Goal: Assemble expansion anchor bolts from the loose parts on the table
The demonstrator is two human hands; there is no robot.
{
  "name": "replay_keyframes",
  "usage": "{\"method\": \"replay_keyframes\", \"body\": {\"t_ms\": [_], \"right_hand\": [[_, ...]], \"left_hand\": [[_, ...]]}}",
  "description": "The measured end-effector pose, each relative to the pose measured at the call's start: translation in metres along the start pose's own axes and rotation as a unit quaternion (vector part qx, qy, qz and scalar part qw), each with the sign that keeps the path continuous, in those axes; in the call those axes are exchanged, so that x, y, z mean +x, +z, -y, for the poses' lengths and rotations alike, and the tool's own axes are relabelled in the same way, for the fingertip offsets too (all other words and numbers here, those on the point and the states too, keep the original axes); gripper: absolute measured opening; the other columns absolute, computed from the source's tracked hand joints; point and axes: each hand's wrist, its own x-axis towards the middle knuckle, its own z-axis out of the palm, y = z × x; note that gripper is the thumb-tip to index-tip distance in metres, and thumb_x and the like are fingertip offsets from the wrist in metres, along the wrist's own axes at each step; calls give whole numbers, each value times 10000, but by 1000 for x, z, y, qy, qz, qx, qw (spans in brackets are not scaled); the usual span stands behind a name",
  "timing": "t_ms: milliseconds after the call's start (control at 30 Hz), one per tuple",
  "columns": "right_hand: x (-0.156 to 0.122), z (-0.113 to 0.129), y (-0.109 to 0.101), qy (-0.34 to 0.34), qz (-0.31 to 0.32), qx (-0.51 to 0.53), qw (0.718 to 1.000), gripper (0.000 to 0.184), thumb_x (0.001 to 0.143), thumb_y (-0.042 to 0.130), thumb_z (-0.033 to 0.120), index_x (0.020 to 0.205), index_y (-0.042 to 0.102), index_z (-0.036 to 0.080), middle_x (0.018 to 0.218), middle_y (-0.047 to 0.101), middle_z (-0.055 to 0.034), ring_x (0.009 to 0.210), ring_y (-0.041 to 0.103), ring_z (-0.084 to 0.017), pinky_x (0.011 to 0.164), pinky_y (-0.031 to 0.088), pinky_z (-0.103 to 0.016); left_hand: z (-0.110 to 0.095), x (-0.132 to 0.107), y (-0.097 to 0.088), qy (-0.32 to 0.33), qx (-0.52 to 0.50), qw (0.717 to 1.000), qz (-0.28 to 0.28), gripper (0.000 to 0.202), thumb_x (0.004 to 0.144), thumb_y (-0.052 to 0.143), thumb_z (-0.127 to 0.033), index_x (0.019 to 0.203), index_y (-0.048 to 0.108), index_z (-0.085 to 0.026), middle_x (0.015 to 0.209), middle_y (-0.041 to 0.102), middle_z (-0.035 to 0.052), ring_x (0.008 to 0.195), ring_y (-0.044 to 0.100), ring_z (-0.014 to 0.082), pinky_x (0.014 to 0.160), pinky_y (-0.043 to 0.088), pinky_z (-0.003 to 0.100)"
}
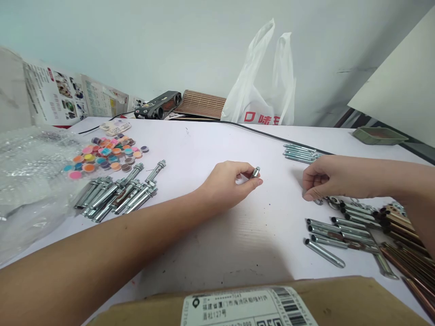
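Observation:
My left hand [228,185] rests on the white table [217,235] at the centre, fingers pinched round a short metal bolt [255,172] whose end sticks out past my thumb. My right hand [328,179] lies knuckles-up to the right, fingers curled down onto small metal washers or nuts [331,200] at the edge of a heap of metal sleeves [343,231]. What its fingertips hold is hidden. A few more silver sleeves [301,153] lie just behind that hand.
Assembled expansion bolts [117,192] are piled at the left, with coloured round discs [105,156] behind and bubble wrap [29,176] at the far left. A white plastic bag [263,97], a black gadget [159,105], a green tray [379,135], copper-coloured rods [408,253] and a cardboard box [258,303] surround the work area.

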Motion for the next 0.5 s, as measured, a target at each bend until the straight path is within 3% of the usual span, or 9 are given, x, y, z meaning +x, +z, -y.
{"method": "replay_keyframes", "body": {"t_ms": [167, 433, 500], "right_hand": [[0, -18, -13, -11, 2, 11, 1000, 344, 820, 539, 523, 710, 625, 208, 670, 541, -27, 583, 392, -118, 531, 307, -274], [-12, -57, -37, 88, -23, 62, 994, 376, 740, 601, 590, 919, 685, 270, 819, 640, -59, 663, 525, -161, 577, 391, -304], [-21, -63, -43, 91, -124, 60, 986, 386, 638, 695, 571, 852, 711, 250, 766, 649, -70, 633, 545, -159, 558, 400, -295]], "left_hand": [[1, 0, 0, -9, 8, 1000, 3, 194, 798, 558, -359, 799, 668, -200, 706, 622, -13, 642, 494, 117, 611, 372, 254], [0, 1, 0, -13, 56, 998, -15, 179, 805, 547, -353, 794, 640, -202, 717, 622, -6, 654, 508, 133, 609, 382, 263], [-1, 1, -1, -21, 58, 998, -18, 182, 805, 544, -361, 780, 636, -206, 714, 619, -7, 662, 512, 137, 602, 382, 262]]}}
